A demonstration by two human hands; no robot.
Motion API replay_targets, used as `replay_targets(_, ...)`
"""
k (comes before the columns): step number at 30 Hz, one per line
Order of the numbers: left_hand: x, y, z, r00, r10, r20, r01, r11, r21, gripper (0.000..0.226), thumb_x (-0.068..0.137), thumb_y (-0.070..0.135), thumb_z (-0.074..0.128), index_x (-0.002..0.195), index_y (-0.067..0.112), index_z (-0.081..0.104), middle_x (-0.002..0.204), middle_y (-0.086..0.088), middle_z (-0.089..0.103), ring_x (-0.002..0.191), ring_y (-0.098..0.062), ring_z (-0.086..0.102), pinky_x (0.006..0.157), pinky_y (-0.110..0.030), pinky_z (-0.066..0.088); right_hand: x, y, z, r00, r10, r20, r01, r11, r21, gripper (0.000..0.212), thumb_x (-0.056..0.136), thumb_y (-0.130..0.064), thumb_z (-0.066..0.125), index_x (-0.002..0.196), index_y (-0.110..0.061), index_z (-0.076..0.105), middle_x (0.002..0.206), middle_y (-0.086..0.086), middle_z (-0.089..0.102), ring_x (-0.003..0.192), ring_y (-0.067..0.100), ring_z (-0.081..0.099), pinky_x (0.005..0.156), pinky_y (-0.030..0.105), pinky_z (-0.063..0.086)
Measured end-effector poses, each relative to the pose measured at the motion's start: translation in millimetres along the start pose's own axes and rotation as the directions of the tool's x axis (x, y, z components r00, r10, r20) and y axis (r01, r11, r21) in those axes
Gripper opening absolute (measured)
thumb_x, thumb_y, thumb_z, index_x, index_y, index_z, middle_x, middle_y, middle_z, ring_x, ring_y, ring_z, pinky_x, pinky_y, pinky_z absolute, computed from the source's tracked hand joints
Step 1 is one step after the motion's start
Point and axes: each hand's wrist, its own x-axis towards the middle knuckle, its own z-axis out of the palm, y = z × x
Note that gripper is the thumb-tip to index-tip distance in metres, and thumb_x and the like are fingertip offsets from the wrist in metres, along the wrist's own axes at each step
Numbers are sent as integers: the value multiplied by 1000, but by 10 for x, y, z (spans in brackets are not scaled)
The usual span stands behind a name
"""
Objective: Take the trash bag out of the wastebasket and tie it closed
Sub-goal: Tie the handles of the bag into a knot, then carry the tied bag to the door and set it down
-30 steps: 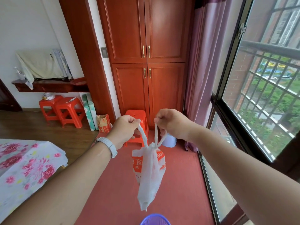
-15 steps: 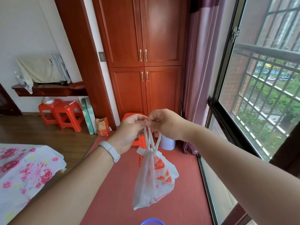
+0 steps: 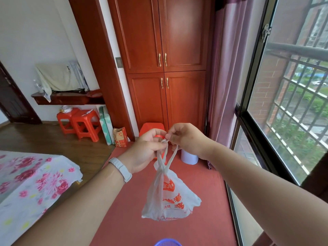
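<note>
A white plastic trash bag (image 3: 170, 197) with red print hangs in the air in front of me. Its two handles are crossed in one knot at the neck and run up into my fingers. My left hand (image 3: 145, 150), with a grey wristband, pinches one handle end. My right hand (image 3: 186, 139) pinches the other, and the fingertips of both hands meet above the knot. The purple wastebasket (image 3: 167, 242) shows only its rim at the bottom edge, directly below the bag.
A red wooden wardrobe (image 3: 165, 68) stands ahead with an orange stool (image 3: 150, 128) and a white bucket (image 3: 189, 158) at its foot. A barred window (image 3: 292, 103) and purple curtain (image 3: 223, 86) are on the right. A floral bedspread (image 3: 32, 189) lies at left.
My hands have come together from apart, bringing the two handle ends to meet above the knot. The bag has swung and turned, its printed side now facing me.
</note>
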Motion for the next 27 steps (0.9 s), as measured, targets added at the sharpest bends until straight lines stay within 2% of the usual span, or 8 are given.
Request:
replay_targets(5,35,-28,7,991,-59,-117,45,992,-119,26,90,-9,48,112,3,56,67,-8,55,54,-14,48,53,-23,42,5,142,86,998,-15,54,6,988,155,24,89,-14,60,72,-30,65,63,-7,67,61,13,64,60,27,52)
replay_targets(10,-20,43,-109,951,-13,-309,-25,993,-120,20,91,-6,47,98,5,62,67,-9,58,48,-13,48,49,-23,41,98,204,248,997,-56,58,44,980,194,17,89,-17,63,79,-31,65,80,13,69,80,36,67,77,51,57)
replay_targets(11,-41,81,-143,941,-1,-338,-44,991,-126,19,91,-5,48,98,5,62,69,-10,60,48,-13,50,50,-24,43,112,211,284,995,-70,75,54,979,195,12,89,-17,64,84,-29,65,85,12,71,83,34,67,78,50,57)
replay_targets(13,-90,166,-222,924,34,-381,-99,983,-152,17,91,-5,50,97,6,62,71,-10,64,52,-14,55,54,-24,47,108,235,375,985,-121,126,93,973,210,9,88,-17,65,94,-24,65,93,4,72,87,20,68,79,33,56)
replay_targets(16,-185,301,-376,896,83,-436,-190,960,-207,18,92,-4,48,96,8,61,75,-7,71,63,-15,63,65,-25,53,44,282,567,949,-203,240,180,977,113,26,86,-27,68,110,-32,58,110,-16,64,101,-5,58,84,12,44)
replay_targets(18,-267,393,-490,871,101,-481,-234,946,-224,18,93,-2,49,96,9,63,79,-6,73,71,-17,68,72,-28,55,2,333,707,936,-211,282,231,972,-38,43,85,-39,66,125,-32,50,125,-15,56,113,-3,50,95,19,41)
replay_targets(20,-344,471,-594,858,121,-499,-272,932,-241,17,92,0,51,93,10,64,82,-7,74,80,-20,72,77,-31,55,-15,371,864,927,-242,287,290,947,-138,58,85,-39,65,136,-30,40,134,-9,50,119,7,46,99,27,39)
replay_targets(27,-509,576,-1036,866,163,-473,-304,922,-238,18,82,7,55,97,8,65,101,-18,71,107,-34,68,98,-44,49,160,301,1502,955,-204,216,251,943,-218,75,87,-42,61,148,-26,20,153,-5,31,135,12,32,102,23,30)
